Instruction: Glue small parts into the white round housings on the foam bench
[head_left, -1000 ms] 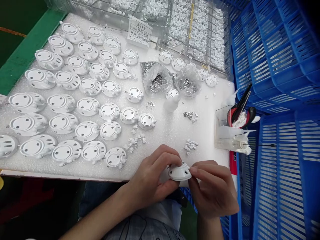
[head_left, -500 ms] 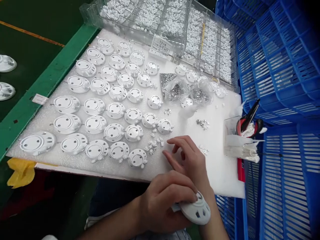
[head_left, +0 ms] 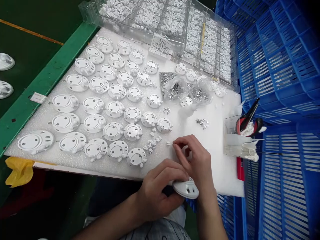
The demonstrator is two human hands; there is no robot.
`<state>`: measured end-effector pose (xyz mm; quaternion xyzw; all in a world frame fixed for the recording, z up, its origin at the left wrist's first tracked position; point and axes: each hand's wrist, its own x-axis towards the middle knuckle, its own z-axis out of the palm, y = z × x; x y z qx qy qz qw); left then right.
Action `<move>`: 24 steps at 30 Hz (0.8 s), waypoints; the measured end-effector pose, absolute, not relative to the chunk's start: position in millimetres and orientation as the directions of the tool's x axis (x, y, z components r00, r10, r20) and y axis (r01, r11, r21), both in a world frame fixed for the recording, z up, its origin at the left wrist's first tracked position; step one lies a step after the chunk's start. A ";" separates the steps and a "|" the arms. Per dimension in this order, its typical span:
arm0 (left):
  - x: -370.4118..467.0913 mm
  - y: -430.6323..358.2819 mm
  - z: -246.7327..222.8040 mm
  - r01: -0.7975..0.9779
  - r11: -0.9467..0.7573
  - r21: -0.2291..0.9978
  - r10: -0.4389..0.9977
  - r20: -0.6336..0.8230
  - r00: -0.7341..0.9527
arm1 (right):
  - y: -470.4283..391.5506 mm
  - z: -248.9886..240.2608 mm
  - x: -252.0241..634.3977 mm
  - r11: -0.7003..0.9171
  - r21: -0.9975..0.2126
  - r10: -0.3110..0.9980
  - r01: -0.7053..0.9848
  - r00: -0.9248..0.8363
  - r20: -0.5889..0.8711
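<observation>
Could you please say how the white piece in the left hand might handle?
The white piece is probably stiff, holding its shape in the left hand. Its smooth surface may slip, and its rounded rim might roll.

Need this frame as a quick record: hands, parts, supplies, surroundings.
left hand: gripping a white domed part, fingers on top, thumb underneath
right hand: thumb and forefinger beside a small white piece; grip unclear
surface: white foam sheet
laid out: rows of white round parts
supplies: clear bags of metallic bits; clear trays of small white pieces
tool holder: clear box
picture right: blue crates
</observation>
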<state>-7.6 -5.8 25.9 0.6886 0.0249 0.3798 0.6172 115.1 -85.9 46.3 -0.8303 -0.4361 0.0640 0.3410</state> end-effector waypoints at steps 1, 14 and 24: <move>-7.2 -6.1 25.1 -0.424 -0.239 0.873 0.505 0.485 0.714 | -90.3 47.3 117.3 -0.391 -0.610 0.761 0.689 0.615 0.206; -4.8 -6.8 20.5 -0.376 -0.324 0.868 0.507 0.494 0.706 | -90.0 45.5 122.3 -0.212 -0.597 0.829 0.774 0.466 0.310; -6.9 -3.6 15.8 -0.385 -0.301 0.873 0.548 0.488 0.679 | -76.1 47.5 127.3 -0.249 -0.520 0.881 0.817 0.414 0.228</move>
